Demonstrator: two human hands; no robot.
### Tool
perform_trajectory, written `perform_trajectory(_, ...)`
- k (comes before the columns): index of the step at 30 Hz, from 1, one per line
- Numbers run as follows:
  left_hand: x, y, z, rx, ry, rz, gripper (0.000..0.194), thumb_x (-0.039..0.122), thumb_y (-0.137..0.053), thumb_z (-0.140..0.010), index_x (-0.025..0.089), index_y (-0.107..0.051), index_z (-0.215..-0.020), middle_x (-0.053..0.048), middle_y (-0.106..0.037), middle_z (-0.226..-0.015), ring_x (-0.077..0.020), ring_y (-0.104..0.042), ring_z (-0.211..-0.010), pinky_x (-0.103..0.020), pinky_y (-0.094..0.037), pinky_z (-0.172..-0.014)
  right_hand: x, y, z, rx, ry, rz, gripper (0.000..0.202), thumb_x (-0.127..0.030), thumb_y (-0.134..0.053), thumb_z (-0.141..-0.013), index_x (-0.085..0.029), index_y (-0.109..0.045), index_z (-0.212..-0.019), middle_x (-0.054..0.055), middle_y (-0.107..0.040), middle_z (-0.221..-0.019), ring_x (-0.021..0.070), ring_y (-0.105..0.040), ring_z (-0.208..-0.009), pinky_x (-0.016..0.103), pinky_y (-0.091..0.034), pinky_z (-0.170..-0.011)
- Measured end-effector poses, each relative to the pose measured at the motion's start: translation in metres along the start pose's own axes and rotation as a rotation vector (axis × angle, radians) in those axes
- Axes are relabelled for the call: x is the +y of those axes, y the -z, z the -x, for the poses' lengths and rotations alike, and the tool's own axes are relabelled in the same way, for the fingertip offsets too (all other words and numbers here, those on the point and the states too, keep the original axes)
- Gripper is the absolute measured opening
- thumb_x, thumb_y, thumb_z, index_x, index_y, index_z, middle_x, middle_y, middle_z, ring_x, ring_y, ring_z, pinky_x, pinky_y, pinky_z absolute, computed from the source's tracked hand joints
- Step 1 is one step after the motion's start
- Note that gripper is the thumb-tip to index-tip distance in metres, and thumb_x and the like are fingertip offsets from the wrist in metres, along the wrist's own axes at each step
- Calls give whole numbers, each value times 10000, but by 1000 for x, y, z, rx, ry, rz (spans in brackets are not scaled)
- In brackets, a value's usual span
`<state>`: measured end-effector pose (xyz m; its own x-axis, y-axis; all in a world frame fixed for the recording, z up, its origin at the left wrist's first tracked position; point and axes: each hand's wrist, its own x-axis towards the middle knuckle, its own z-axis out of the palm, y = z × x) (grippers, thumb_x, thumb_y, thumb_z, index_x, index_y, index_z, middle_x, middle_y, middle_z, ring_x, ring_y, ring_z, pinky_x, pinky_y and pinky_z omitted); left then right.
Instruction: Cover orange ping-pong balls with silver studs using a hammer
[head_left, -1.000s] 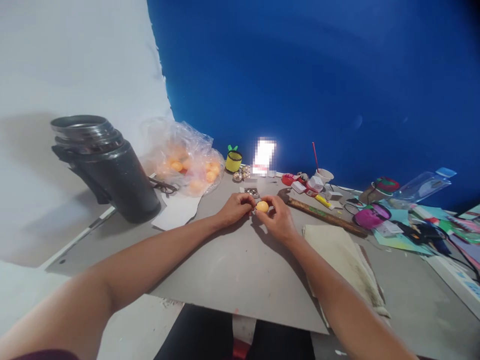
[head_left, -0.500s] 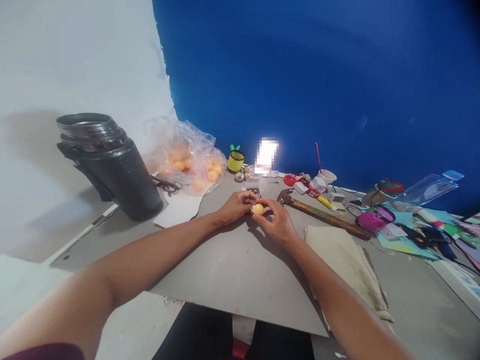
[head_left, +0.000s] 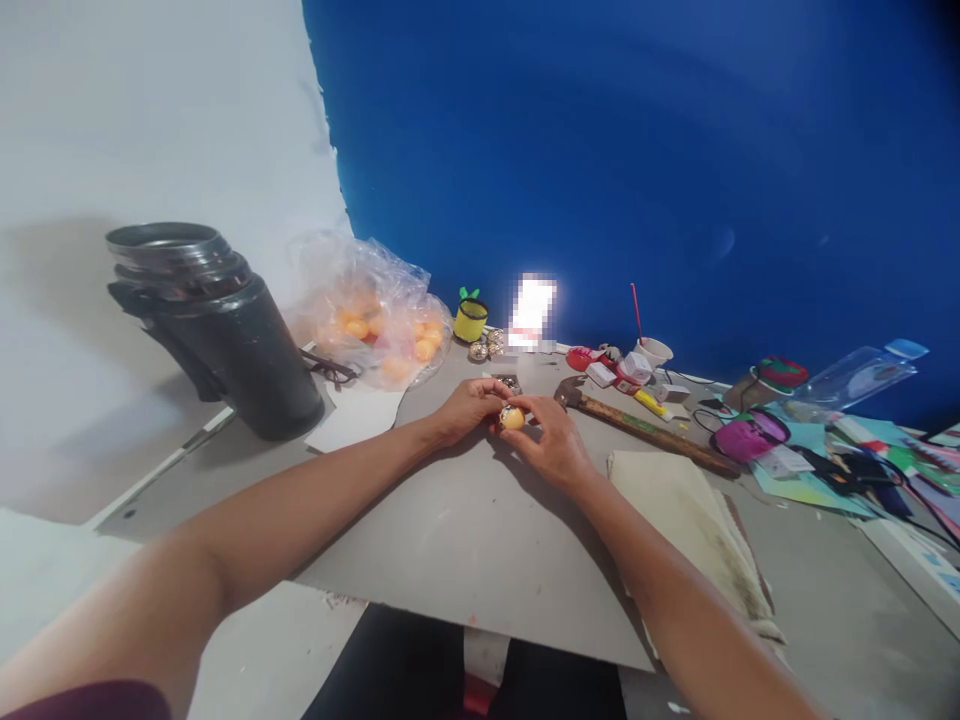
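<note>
Holding was done at head view, the only view: a small orange ball [head_left: 513,421] was pinched between thumb and fingers of the right hand [head_left: 559,442], just above the table [head_left: 465,530]. Left hand [head_left: 466,412] was set at the ball's left side, fingers bent inward; whether they were closed on some small piece could not be told.

Progress, by judgement: partway on this ball. A dark, shiny patch was seen on its upper left; the facing side was bare orange. Far side was hidden by fingers.

Shiny bits [head_left: 510,382] were placed just behind the hands. Shiny balls [head_left: 480,351], seemingly covered all over, were grouped near the yellow cup [head_left: 471,321]. More orange balls were bunched in the clear bag [head_left: 375,268], apparently not worked on. Hammer [head_left: 645,430] and cloth [head_left: 667,500] were left lying to the right, untouched by either hand.
</note>
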<state>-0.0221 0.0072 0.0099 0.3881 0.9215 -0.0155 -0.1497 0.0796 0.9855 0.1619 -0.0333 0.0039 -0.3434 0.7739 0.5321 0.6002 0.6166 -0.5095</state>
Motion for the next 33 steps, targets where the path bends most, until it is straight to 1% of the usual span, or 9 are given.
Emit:
perform_trajectory(4,-1,1,1,-66,-7,11,273,326,-753,-756,126,-690,-930,-35,-680,-744,-108,-593,-588,-246,-452,-577,4,1,0,-25,22,80,314,-291,-683,-897,-239,-661,-1206,96,-718,-1157,291,-631,-1078,450,-511,-952)
perform_trajectory(7,-3,1,2,-147,-55,-58,395,300,-817,-711,136,-690,-1048,-53,-708,-891,-131,-640,-741,-251,-477,-666,8,0,0,-26,2,111,340,-264,-666,-897,-231,-653,-1236,110,-715,-1165,300,-632,-1085,457,-511,-945)
perform_trajectory(9,-3,1,3,-168,-78,-93,439,274,-834,-690,142,-685,-1081,-61,-712,-935,-147,-649,-807,-259,-483,-700,10,0,0,-31,-4,109,363,-252,-666,-888,-229,-652,-1250,113,-716,-1161,300,-636,-1089,459,-514,-945)
perform_trajectory(13,1,0,4,-140,-38,-90,377,260,-774,-716,140,-698,-1064,-45,-697,-869,-128,-622,-710,-254,-471,-650,11,4,0,-45,-17,33,435,-263,-713,-850,-230,-647,-1279,105,-719,-1175,288,-644,-1104,465,-510,-982)
perform_trajectory(15,3,0,4,-117,-1,-45,330,256,-739,-718,137,-704,-1025,-41,-689,-836,-122,-619,-667,-257,-474,-635,12,7,0,-58,-54,-47,460,-259,-707,-844,-229,-639,-1298,94,-722,-1184,268,-661,-1074,447,-525,-965)
perform_trajectory(19,2,2,2,-86,67,42,299,227,-708,-696,138,-691,-981,-49,-694,-829,-133,-647,-662,-270,-502,-653,15,10,-1,-44,-106,-178,393,-187,-575,-872,-232,-669,-1251,65,-745,-1154,220,-695,-990,370,-560,-861)
perform_trajectory(21,2,3,1,-88,79,54,310,215,-705,-684,134,-683,-982,-54,-700,-833,-131,-651,-649,-267,-506,-646,17,7,-2,-7,-94,-167,371,-164,-538,-867,-232,-703,-1192,55,-764,-1086,210,-702,-937,353,-558,-834)
perform_trajectory(25,2,4,1,-109,81,53,322,221,-714,-683,128,-678,-989,-55,-706,-827,-131,-658,-624,-265,-515,-632,18,1,-2,67,-85,-110,311,-172,-567,-853,-232,-741,-1103,50,-771,-999,208,-694,-849,341,-547,-797)
perform_trajectory(33,3,3,3,-136,90,48,322,239,-741,-692,138,-677,-991,-68,-719,-885,-139,-677,-641,-291,-536,-668,19,2,-2,83,-132,-121,255,-202,-593,-828,-220,-745,-1032,53,-772,-943,214,-696,-817,347,-540,-809)
